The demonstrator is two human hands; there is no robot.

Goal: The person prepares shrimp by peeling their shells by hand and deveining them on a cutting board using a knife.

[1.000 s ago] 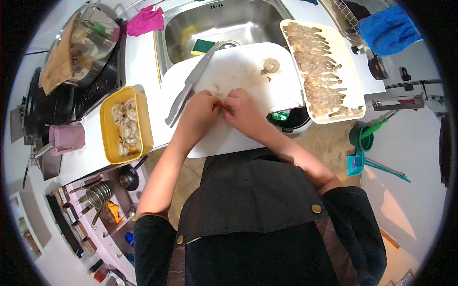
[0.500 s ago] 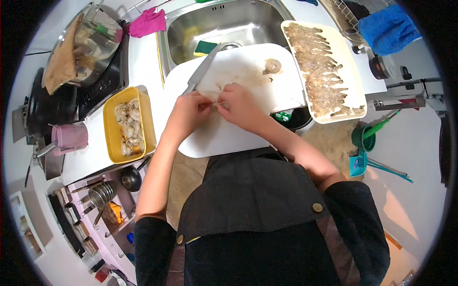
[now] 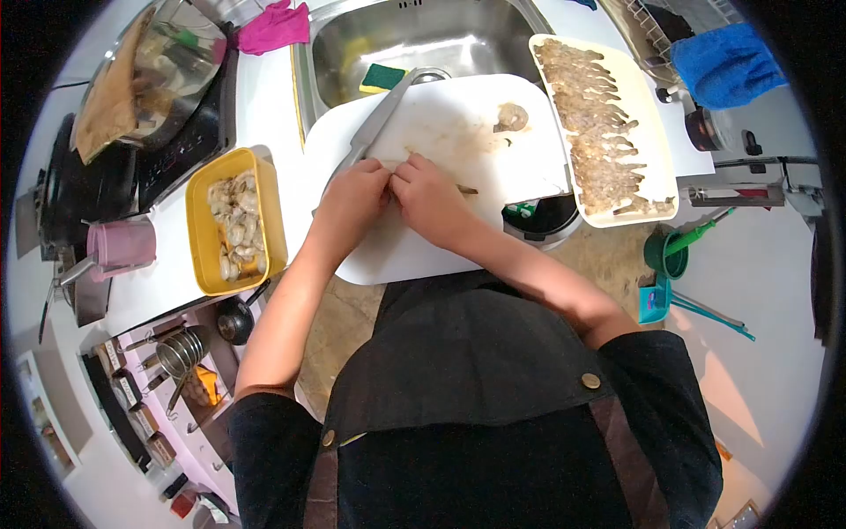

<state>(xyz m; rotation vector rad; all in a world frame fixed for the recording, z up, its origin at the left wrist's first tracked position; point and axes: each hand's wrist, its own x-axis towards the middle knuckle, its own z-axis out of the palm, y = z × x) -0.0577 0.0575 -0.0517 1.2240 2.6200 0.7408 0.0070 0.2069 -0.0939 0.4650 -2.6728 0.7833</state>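
Note:
My left hand (image 3: pixel 352 198) and my right hand (image 3: pixel 427 198) meet over the white cutting board (image 3: pixel 379 264), fingertips pinched together. They hold a shrimp that is mostly hidden by the fingers. Past the right hand's back a thin dark tail tip (image 3: pixel 468 189) sticks out. Just beyond the left hand lies a knife (image 3: pixel 379 123), its blade pointing toward the sink. One curled shrimp (image 3: pixel 511 116) rests at the board's far right, with small brown bits and wet stains around it.
To the left, a yellow container (image 3: pixel 196 225) holds several peeled shrimp. On the right, a cream tray (image 3: pixel 656 132) bears rows of unpeeled shrimp. Behind the board is a steel sink (image 3: pixel 476 44) with a sponge (image 3: pixel 383 78). A dark bin (image 3: pixel 551 216) stands under the board's right edge.
Both hands have drawn closer together, the left fingers turning inward over the shrimp. The tail tip now shows beside the right hand. The view has shifted slightly.

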